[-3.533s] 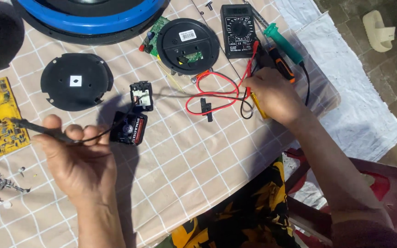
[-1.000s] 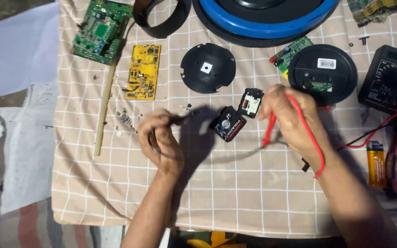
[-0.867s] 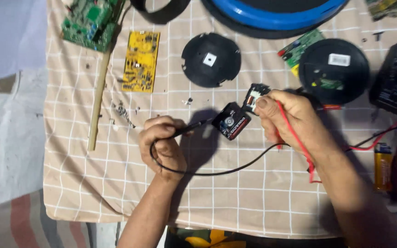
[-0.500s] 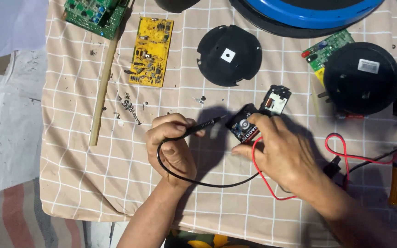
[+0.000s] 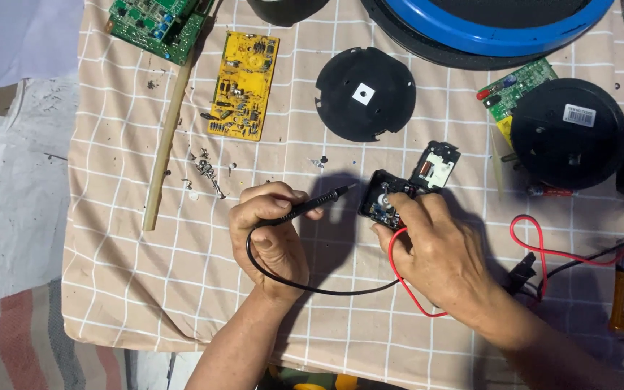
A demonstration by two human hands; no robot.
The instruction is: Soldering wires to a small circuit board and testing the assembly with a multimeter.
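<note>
1. Left hand (image 5: 269, 238) closed on black probe (image 5: 312, 204), tip aimed right, just short of module (image 5: 384, 204).
2. Right hand (image 5: 435, 249) pinning small black module to desk (image 5: 146, 289); grip pressed down on it, red lead (image 5: 406, 285) looping under palm.
3. Module near cloth centre, below black disc (image 5: 365, 94).
4. Likely light, rigid, fragile; best held by casing edges, clear of contacts.
</note>
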